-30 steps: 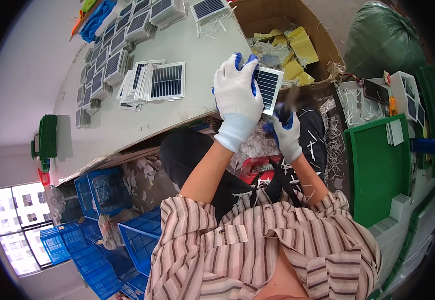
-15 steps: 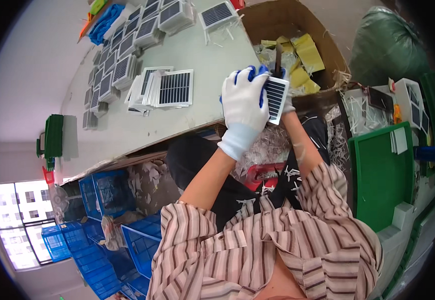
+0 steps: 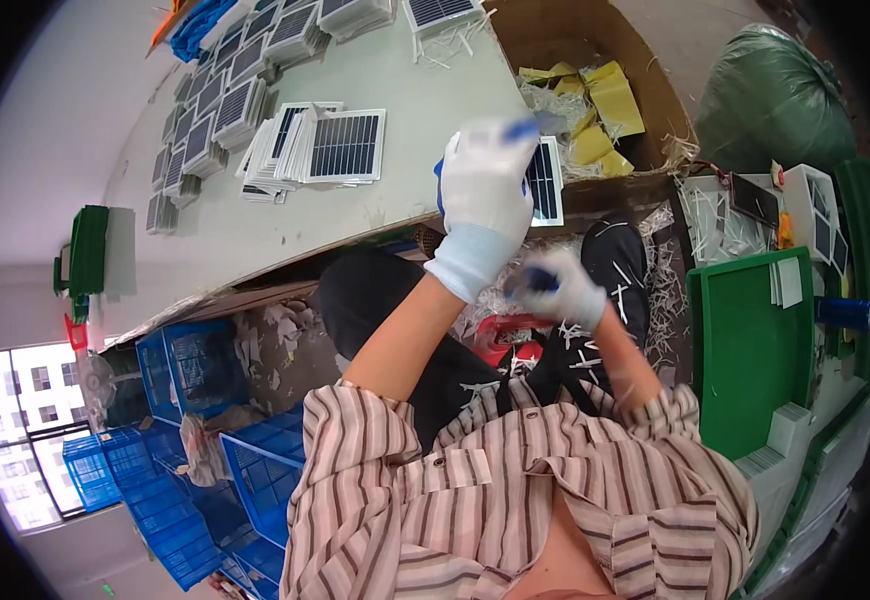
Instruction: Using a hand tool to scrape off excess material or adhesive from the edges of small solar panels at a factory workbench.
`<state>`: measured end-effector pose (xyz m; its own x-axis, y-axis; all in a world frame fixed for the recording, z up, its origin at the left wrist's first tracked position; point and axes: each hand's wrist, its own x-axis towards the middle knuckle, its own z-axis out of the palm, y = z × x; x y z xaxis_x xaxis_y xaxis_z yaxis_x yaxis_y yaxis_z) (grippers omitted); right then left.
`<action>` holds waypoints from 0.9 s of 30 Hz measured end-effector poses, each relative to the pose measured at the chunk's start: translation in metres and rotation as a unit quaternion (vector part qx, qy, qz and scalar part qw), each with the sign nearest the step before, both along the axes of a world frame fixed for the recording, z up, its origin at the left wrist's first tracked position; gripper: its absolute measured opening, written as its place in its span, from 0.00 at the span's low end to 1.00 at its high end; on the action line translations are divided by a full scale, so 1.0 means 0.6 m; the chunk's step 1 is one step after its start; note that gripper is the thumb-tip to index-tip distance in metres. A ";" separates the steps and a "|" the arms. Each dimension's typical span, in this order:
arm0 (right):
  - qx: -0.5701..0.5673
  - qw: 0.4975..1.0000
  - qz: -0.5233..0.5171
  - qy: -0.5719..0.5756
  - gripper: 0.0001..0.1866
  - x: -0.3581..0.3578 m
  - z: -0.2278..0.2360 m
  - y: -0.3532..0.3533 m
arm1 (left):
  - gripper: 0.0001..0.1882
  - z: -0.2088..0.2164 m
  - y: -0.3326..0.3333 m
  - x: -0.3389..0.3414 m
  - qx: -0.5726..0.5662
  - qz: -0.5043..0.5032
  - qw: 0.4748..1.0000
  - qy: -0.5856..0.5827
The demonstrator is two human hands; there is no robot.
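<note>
- Nearest the camera, a worker in a striped shirt [image 3: 555,500] sits with dark trousers [image 3: 385,300] dotted with thin white strips [image 3: 480,387], a red object [image 3: 510,340] partly visible between the legs.
- Above the lap, the gloved right hand [image 3: 560,285] blurs, apart from the panel; its fingers look curled, but whether they grip a tool cannot be told.
- Just beyond, the gloved left hand [image 3: 485,190] grasps a small solar panel [image 3: 547,180] by its left side, holding it off the table's [image 3: 425,110] right end, near the cardboard box [image 3: 545,40].
- The step in hand appears to be edge work on this one panel, judging by the scraps; the next move seems to call for a firm left grip, the panel's free edge exposed, and the right hand brought up with its fingers clear of that edge.
- To the right, a green tray [image 3: 755,350] stands tilted beside the worker.
- Left of the hands, a fanned pile of panels [image 3: 345,147] rests on the table.
- Farther off, yellow pieces [image 3: 615,97] and shreds fill the box, while panel stacks [image 3: 238,108] line the table's far left and a green bag [image 3: 775,100] bulges at far right.
</note>
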<state>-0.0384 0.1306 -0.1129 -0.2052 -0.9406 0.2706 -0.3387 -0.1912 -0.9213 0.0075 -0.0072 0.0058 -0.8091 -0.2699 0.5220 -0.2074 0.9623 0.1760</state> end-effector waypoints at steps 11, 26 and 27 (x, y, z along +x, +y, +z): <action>-0.210 0.861 -0.301 -0.353 0.20 -0.036 -0.064 -0.158 | 0.15 0.003 0.009 -0.017 -0.024 0.043 0.999 -0.022; -0.068 0.944 -0.205 -0.250 0.07 -0.046 0.005 -0.051 | 0.17 0.002 -0.001 0.004 -0.015 -0.001 1.000 0.006; -0.057 0.951 -0.183 -0.244 0.08 -0.043 0.002 -0.052 | 0.17 0.001 -0.001 0.003 -0.015 0.001 1.000 0.005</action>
